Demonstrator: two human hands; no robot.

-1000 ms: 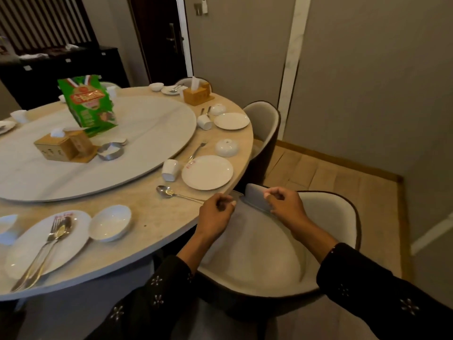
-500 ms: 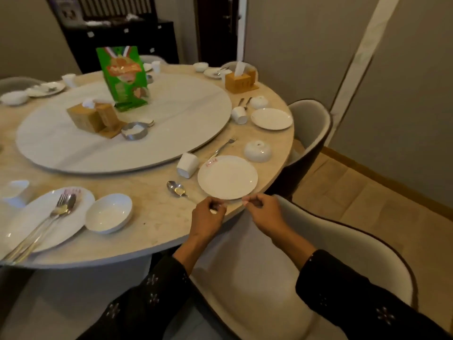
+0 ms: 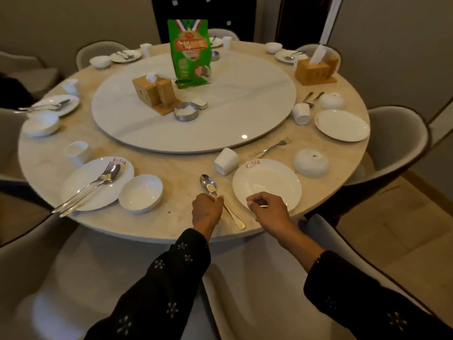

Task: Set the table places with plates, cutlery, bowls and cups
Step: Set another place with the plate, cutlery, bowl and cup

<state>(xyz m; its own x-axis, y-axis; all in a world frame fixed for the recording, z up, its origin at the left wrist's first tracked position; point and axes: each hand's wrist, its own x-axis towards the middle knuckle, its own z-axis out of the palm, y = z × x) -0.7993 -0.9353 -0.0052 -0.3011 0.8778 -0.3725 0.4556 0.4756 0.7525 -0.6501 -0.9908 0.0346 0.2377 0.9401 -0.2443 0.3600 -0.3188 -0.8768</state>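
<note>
On the round beige table (image 3: 171, 217), a white plate (image 3: 266, 182) with a red mark lies at the near right place. My right hand (image 3: 268, 209) is curled over its near rim and pinches the edge. Left of the plate lies a spoon (image 3: 208, 185), bowl pointing away, its handle end reaching the table edge. My left hand (image 3: 207, 212) grips the spoon at its neck. A white cup (image 3: 226, 161) lies on its side behind the spoon. A fork (image 3: 272, 148) lies behind the plate, and an upturned bowl (image 3: 311, 162) sits to its right.
A place at the near left has a plate (image 3: 81, 190) carrying fork and spoon, a bowl (image 3: 141, 193) and a cup (image 3: 77, 151). The turntable (image 3: 245, 114) holds a green bag (image 3: 190, 54) and a tissue box (image 3: 153, 94). A chair (image 3: 257, 290) stands under my arms, another chair (image 3: 402, 143) to the right.
My view has swung left, off the chair and onto the whole table. My hands moved from the chair and table edge onto the table, the left taking the spoon, the right reaching the plate rim.
</note>
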